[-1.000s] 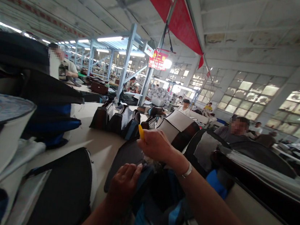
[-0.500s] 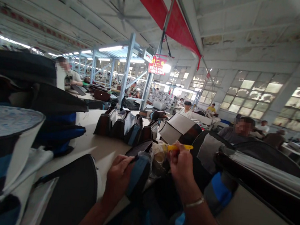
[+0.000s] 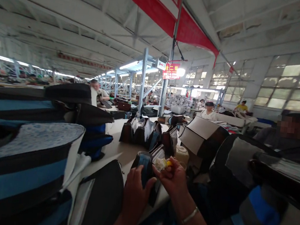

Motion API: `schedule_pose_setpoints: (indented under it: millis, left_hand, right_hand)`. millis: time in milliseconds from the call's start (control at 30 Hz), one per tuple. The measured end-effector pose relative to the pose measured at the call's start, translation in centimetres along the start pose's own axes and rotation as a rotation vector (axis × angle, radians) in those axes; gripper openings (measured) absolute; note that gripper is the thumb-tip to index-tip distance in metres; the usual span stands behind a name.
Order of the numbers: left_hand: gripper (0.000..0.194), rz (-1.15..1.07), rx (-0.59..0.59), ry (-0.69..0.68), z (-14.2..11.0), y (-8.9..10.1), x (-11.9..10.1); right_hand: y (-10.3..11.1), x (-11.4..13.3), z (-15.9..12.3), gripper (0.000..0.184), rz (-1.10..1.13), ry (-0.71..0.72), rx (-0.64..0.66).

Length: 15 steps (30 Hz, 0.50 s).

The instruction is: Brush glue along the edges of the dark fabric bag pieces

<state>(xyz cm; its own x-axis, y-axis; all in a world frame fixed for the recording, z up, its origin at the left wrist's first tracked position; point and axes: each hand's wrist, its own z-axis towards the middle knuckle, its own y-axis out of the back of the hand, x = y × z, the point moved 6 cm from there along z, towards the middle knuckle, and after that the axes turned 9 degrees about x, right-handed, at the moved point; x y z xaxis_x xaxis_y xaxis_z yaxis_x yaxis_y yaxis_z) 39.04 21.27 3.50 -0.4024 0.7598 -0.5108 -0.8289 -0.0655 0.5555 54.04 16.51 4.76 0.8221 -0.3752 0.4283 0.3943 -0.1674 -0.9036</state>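
My left hand point(image 3: 136, 189) is around the near end of a black-and-blue fabric piece point(image 3: 144, 160), its thumb on the right side and its fingers on the left. In my right hand point(image 3: 176, 177) is a brush point(image 3: 162, 163) with a yellow handle and pale, matted bristles. The bristles are close to the white inner layers point(image 3: 158, 152) of a piece just behind the fabric piece; whether they touch cannot be seen. Behind my right hand stands a whitish plastic container point(image 3: 182, 156) with a round opening.
Several dark folded pieces point(image 3: 140, 131) with white linings stand in a row on the pale table point(image 3: 107, 147). Stacked black and blue panels point(image 3: 20, 166) rise on the left. Large bag parts point(image 3: 204, 137) crowd the right. A co-worker point(image 3: 295, 130) is at the right.
My right hand has brought the brush left and down, from over the container to beside the fabric piece. My left hand has shifted its hold. The view has turned left.
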Motion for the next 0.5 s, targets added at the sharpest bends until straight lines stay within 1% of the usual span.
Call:
schedule_pose_setpoints:
  millis: [67, 100, 200, 267, 333, 400, 500]
  left_hand:
    - [0.065, -0.017, 0.04, 0.029, 0.2, -0.7, -0.6]
    - [0.068, -0.033, 0.066, 0.043, 0.6, -1.1, -0.8]
    - [0.062, -0.086, 0.13, 0.045, 2.0, -1.8, -1.3]
    - [0.053, -0.113, 0.151, 0.042, 2.8, -2.0, -1.5]
    - [0.044, -0.14, 0.162, 0.062, 3.5, -2.0, -1.3]
    - [0.041, -0.176, 0.167, 0.095, 4.2, -2.1, -0.9]
    - [0.04, -0.266, 0.191, 0.147, 4.8, -2.0, -0.2]
  right_hand:
    - [0.3, 0.2, 0.2, 0.03, -0.046, 0.012, 0.008]
    - [0.4, 0.4, 0.2, 0.03, -0.063, 0.013, 0.008]
    - [0.6, 1.2, 0.5, 0.028, -0.111, 0.012, 0.001]
    - [0.6, 1.9, 0.8, 0.026, -0.158, 0.019, -0.003]
    - [0.6, 3.0, 1.1, 0.026, -0.21, 0.063, -0.018]
    - [0.3, 4.5, 1.3, 0.026, -0.273, 0.157, -0.051]
    - [-0.6, 7.3, 1.4, 0.033, -0.411, 0.354, -0.101]
